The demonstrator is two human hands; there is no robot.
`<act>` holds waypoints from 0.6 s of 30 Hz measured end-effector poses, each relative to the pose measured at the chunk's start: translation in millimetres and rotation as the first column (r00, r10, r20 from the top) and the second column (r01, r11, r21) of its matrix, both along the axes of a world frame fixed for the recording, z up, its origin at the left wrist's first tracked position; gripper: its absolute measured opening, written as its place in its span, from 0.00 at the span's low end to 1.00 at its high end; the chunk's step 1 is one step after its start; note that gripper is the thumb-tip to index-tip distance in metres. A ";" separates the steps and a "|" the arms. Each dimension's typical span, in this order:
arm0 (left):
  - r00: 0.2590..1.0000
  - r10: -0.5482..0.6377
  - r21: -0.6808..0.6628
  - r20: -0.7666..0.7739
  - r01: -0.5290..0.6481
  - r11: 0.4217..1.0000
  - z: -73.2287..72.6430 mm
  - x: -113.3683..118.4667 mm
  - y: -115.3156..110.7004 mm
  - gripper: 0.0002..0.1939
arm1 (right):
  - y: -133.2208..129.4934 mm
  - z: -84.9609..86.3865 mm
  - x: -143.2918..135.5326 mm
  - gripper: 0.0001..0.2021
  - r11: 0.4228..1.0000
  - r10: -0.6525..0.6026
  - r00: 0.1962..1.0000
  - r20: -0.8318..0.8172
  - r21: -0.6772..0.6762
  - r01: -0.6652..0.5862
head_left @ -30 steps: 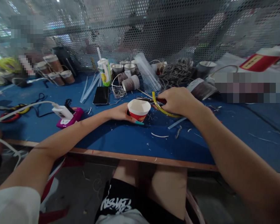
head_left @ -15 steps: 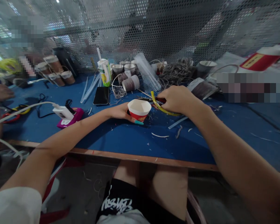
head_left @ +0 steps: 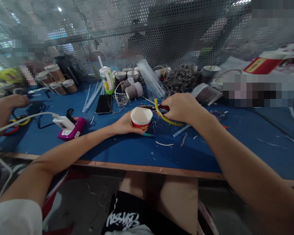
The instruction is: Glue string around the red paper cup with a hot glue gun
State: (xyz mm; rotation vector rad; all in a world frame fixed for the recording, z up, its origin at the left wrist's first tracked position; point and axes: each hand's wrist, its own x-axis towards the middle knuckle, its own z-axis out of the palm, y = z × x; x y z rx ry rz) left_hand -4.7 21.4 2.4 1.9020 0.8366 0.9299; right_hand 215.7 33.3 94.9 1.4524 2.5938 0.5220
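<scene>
My left hand [head_left: 125,124] is wrapped round the side of a red and white paper cup [head_left: 141,125], its open mouth facing up. The cup is just above or on the blue table; I cannot tell which. Scissors [head_left: 159,110] with red and yellow handles are in my right hand [head_left: 180,106], whose fingers are closed on them. Their dark blades point left, behind the cup's rim, and partly disappear there. White and clear scraps [head_left: 164,143] lie on the table close to both hands.
A phone [head_left: 104,104], a drink carton [head_left: 106,80] and cord-wound cups [head_left: 134,90] stand behind my hands. A tangle of grey cord [head_left: 180,78] lies at the back. Left are a purple power strip [head_left: 77,128] and another person's hand [head_left: 16,101]. A perforated metal screen [head_left: 159,36] closes the back.
The view has shifted slightly, and the cup and scissors appear a little further left. Both hands keep their hold. At the left, the other person's hand has moved right.
</scene>
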 end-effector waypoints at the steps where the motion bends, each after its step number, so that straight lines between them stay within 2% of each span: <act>1: 1.000 -0.010 -0.001 -0.009 0.010 1.000 0.3 0.4 0.4 0.47 | 0.0 -0.4 0.0 0.16 1.000 0.007 1.000 -0.004 0.006 -0.007; 6: 0.998 -0.064 -0.032 -0.003 0.063 0.997 2.0 -2.2 5.3 0.48 | 0.5 -1.6 -1.1 0.18 0.999 0.033 0.999 -0.038 0.019 -0.032; 18: 0.987 -0.163 -0.102 0.000 0.162 0.982 3.8 -4.5 12.9 0.47 | 1.3 -0.5 -3.2 0.17 0.999 0.031 0.999 -0.007 -0.019 -0.032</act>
